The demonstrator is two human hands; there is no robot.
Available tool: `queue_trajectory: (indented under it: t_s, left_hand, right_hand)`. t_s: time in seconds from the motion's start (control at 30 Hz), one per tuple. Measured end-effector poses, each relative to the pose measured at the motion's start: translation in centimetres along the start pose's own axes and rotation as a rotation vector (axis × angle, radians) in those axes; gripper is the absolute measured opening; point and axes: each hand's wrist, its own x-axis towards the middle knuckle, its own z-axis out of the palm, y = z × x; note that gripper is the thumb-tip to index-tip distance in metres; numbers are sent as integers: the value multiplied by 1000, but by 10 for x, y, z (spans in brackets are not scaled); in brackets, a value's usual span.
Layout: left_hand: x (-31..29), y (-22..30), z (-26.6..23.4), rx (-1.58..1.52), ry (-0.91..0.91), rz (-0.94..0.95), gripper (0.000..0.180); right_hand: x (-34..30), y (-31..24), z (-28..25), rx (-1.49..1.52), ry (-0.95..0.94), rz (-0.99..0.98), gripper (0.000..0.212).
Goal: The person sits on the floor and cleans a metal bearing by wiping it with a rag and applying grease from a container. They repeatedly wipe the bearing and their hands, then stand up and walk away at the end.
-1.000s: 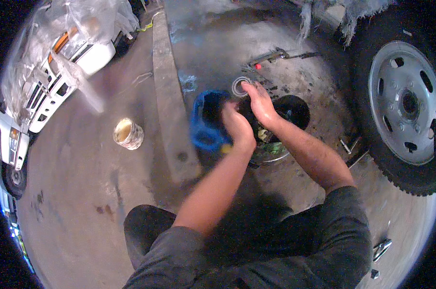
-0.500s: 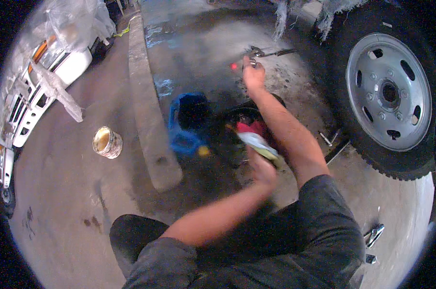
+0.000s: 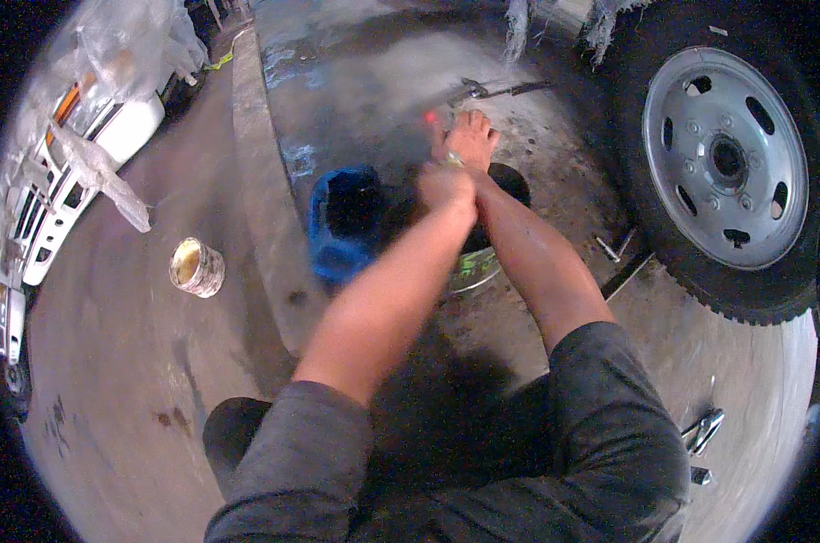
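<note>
My right hand (image 3: 472,138) reaches out over the floor, back up, its fingers apart and nothing seen in them. Across its wrist lies my left hand (image 3: 446,186), smeared by motion and closed round a cloth. Only a pale greenish edge of the cloth (image 3: 454,159) shows; the rest is hidden under my hand. Below my forearms stands a bucket with a green-patterned side (image 3: 478,266), mostly covered by my arms. Left of it is a blue plastic jug (image 3: 332,255).
A big tyre on a silver wheel rim (image 3: 665,210) stands at the right. Metal tools (image 3: 705,433) lie near it, and another tool (image 3: 482,90) lies ahead. A stained tub (image 3: 198,269) stands left of a long concrete kerb (image 3: 263,145). A plastic-draped vehicle (image 3: 125,136) is farther left.
My left hand has gone from beside the bucket up to my right wrist with the cloth. My right hand has come slightly nearer and spread its fingers.
</note>
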Motion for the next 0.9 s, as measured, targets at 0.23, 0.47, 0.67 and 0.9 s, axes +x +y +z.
queue_trajectory:
  t_s: [0.23, 0.47, 0.67, 0.9]
  left_hand:
    - [-108, 54, -61, 174, -631, 1553, 39]
    - [-4, -4, -64, 999, -520, 1457, 37]
    - [-27, 61, -32, 593, -528, 967, 22]
    - [-38, 7, -22, 838, -725, 1481, 42]
  right_hand:
    - [-7, 28, 15, -85, 0, 7, 52]
    - [-24, 21, 5, -227, -289, -208, 45]
    - [-15, 55, 40, -326, -131, -513, 39]
    - [-23, 90, 100, -1426, 472, -712, 39]
